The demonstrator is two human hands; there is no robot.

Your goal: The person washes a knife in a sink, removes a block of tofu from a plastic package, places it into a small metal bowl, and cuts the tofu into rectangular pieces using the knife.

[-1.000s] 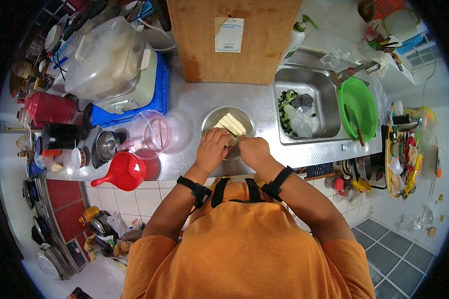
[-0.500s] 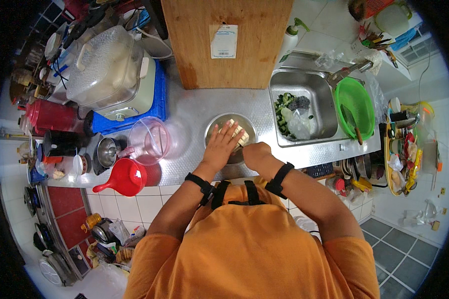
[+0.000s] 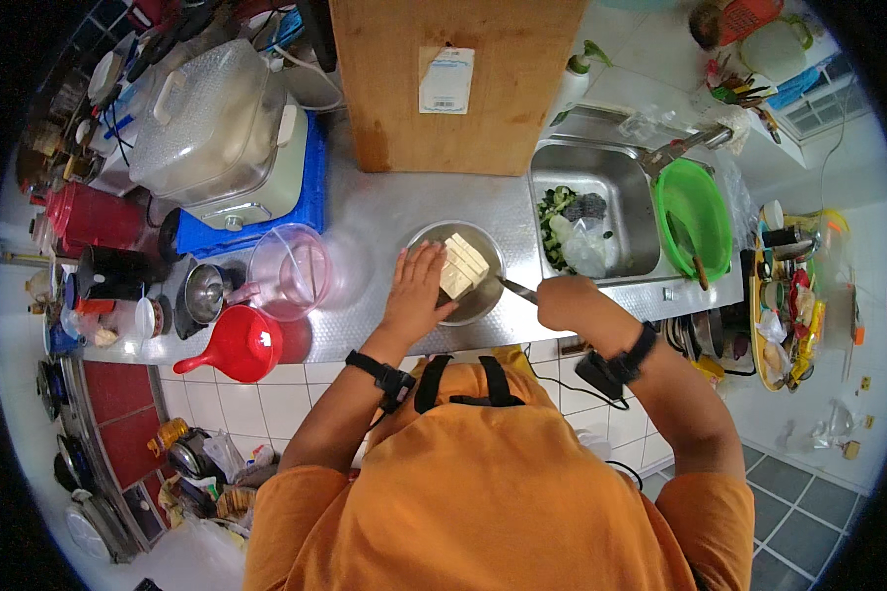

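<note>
A pale block of tofu (image 3: pixel 464 264), cut into several slices, sits in a round metal bowl (image 3: pixel 482 304) at the middle of the counter. My left hand (image 3: pixel 416 294) lies along the block's left side, fingers stretched out and touching it. To the right of the bowl, my right hand (image 3: pixel 574 304) is closed round the handle of a knife (image 3: pixel 518 290). The blade points left, its tip near the bowl's right rim and apart from the tofu. The handle is mostly hidden in my fist.
A wooden board (image 3: pixel 453 138) stands behind the bowl. On the left are a red dipper (image 3: pixel 246 345), a clear pitcher (image 3: pixel 291 271) and a lidded steamer (image 3: pixel 212 138). The sink (image 3: pixel 621 187) with greens and a green basin (image 3: pixel 698 212) lie to the right.
My right hand has drawn the knife right, out of the bowl. My left hand has slid left off the top of the tofu, so the slices show more.
</note>
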